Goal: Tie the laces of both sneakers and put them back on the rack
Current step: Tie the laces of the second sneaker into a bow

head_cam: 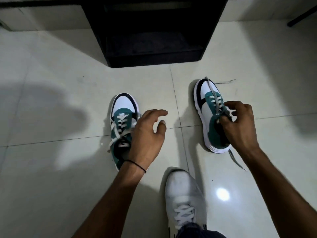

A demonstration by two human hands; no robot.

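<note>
Two white, teal and navy sneakers stand on the tiled floor, toes pointing away from me. Over the heel side of the left sneaker (122,114) hovers my left hand (147,134), fingers spread and holding nothing. This shoe's white laces trail loose down its left side. The right sneaker (208,107) leans a little to the right. My right hand (238,124) pinches this sneaker's grey-white lace at the tongue; one lace end runs up past the toe, another lies on the floor behind the heel. The black shoe rack (151,55) stands straight ahead, its shelves dark.
My own foot in a white sneaker (184,196) rests on the floor between my forearms, near the bottom edge. Pale glossy tiles (60,100) stretch to both sides. A dark furniture leg (301,16) shows at the top right.
</note>
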